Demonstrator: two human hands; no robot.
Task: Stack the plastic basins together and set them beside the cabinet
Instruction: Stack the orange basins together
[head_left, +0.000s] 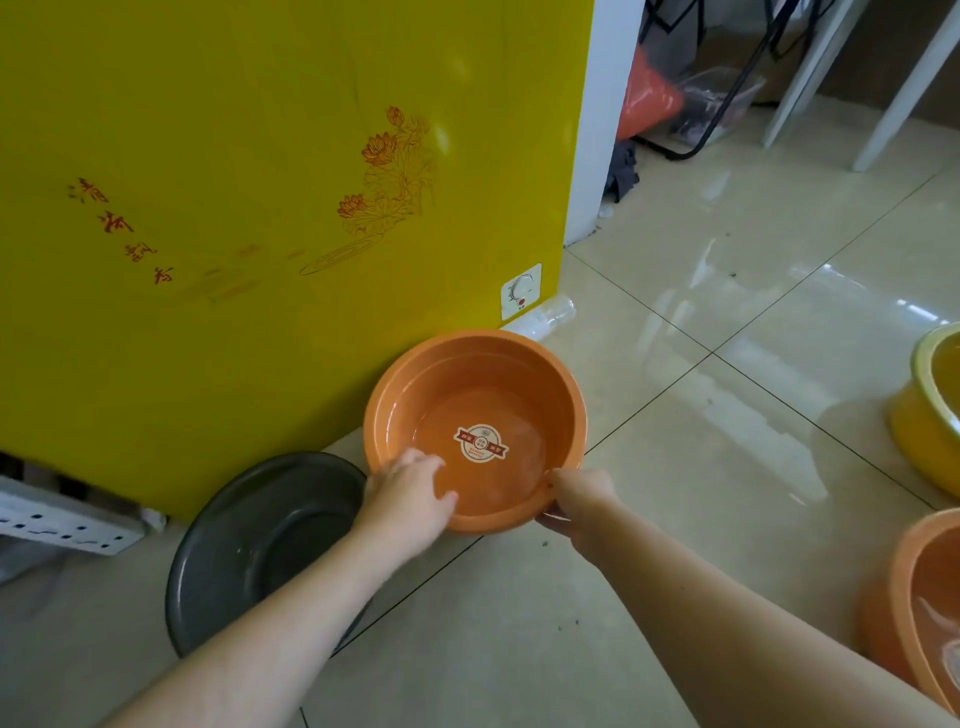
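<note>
Both hands gripping the orange basin by the yellow cabinet.
Left hand and right hand fingers are clamping its near rim; it is sitting on the floor, a dark basin lying just left of the left fingers.
</note>
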